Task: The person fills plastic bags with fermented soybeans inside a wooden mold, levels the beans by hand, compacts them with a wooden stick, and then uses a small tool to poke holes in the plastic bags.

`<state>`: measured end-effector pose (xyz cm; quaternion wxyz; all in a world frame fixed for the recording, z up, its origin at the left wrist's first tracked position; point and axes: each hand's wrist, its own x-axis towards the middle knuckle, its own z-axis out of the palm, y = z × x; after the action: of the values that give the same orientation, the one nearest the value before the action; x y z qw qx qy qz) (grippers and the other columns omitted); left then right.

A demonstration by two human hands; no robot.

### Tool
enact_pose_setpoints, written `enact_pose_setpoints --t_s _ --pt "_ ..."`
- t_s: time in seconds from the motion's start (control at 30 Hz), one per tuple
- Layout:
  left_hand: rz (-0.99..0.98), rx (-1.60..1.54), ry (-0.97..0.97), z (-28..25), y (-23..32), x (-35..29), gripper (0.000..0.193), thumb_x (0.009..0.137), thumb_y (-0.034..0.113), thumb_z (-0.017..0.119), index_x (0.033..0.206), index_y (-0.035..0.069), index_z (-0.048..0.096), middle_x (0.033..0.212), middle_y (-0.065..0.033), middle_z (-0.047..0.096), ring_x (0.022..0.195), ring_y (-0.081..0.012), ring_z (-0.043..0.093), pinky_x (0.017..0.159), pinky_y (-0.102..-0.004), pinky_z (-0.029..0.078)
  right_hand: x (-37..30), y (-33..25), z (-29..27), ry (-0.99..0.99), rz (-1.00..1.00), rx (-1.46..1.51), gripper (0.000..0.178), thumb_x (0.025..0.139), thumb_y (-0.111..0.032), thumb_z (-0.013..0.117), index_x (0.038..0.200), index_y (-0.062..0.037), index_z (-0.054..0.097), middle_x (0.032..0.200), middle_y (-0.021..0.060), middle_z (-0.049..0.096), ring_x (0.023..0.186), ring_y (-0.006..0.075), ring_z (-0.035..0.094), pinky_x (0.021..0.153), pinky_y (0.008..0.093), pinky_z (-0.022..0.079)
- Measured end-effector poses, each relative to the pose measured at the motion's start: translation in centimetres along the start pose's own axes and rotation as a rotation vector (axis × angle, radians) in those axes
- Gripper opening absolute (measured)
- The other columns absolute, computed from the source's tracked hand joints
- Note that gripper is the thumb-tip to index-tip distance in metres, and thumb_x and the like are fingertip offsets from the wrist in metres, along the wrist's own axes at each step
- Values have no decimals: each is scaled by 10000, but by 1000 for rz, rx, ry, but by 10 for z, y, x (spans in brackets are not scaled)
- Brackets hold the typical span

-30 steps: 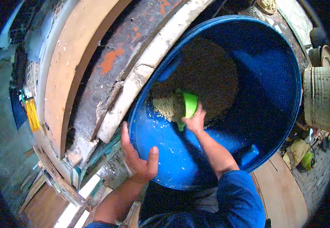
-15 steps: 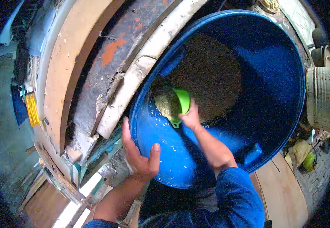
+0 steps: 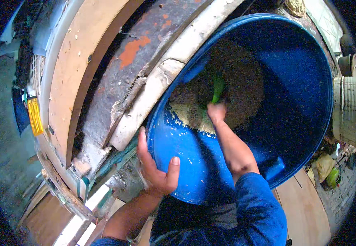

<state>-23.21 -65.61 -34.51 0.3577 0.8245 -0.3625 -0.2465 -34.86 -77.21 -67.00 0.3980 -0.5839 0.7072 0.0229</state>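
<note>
As the right hand (image 3: 217,111), grip clenched on a green scoop (image 3: 218,88), shifts farther into the blue drum (image 3: 182,164), left hand (image 3: 157,179) spread, scooping apparently continues.

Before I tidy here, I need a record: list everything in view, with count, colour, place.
barrel: 1, blue, centre
grainy material: one mass, brown to pale, inside barrel
scoop: 1, green, inside barrel
beam: 1, off-white, left of barrel
slab: 1, grey with orange, left of beam
wooden board: 1, tan, upper left
yellow object: 1, yellow, far left
container: 1, off-white, right edge
green object: 1, green, right
flat panel: 1, tan, lower right
clutter: uncountable, mixed, both edges
left hand: 1, bare, at barrel's lower-left rim
right hand: 1, bare, holding scoop
</note>
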Motion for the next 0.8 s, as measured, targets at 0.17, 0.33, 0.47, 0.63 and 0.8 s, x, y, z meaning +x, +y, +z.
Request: enact_pose_setpoints --t_s 0.17,0.33,0.47,0.63,0.8 --pt "18 -2 16 0 1 2 897 826 237 633 1507 -125 174 1479 -353 324 1348 -470 395 1138 -505 324 -24 -36 14 -140 -68 61 576 745 -276 677 1209 40 544 1045 313 665 998 452 653 890 505 528" --pt "78 54 11 3 3 4 866 843 226 625 1504 -123 189 1470 -353 340 1347 -468 403 1137 -499 328 -36 -28 11 -149 -174 108 668 707 -181 712 1295 54 502 1125 324 638 1056 481 617 925 490 514" --pt "37 23 -8 -4 -1 1 867 849 200 600 1522 -98 142 1494 -319 315 1357 -426 390 1150 -490 308 -42 -4 -23 -188 -132 273 683 712 -136 702 1336 26 476 1147 311 629 1068 453 622 931 469 509" --pt "43 25 -50 -3 3 1 884 853 181 576 1545 -71 87 1524 -289 278 1378 -393 362 1165 -486 282 -36 30 -21 -90 -99 -2 738 723 -186 719 1379 7 444 1174 312 580 1071 469 592 954 498 490" --pt "51 47 -59 -2 2 3 860 862 177 565 1542 -75 104 1531 -294 269 1388 -394 356 1172 -483 273 -64 22 1 -134 -222 22 844 694 -109 678 1474 -64 361 1296 342 484 1194 501 485 1039 499 439"
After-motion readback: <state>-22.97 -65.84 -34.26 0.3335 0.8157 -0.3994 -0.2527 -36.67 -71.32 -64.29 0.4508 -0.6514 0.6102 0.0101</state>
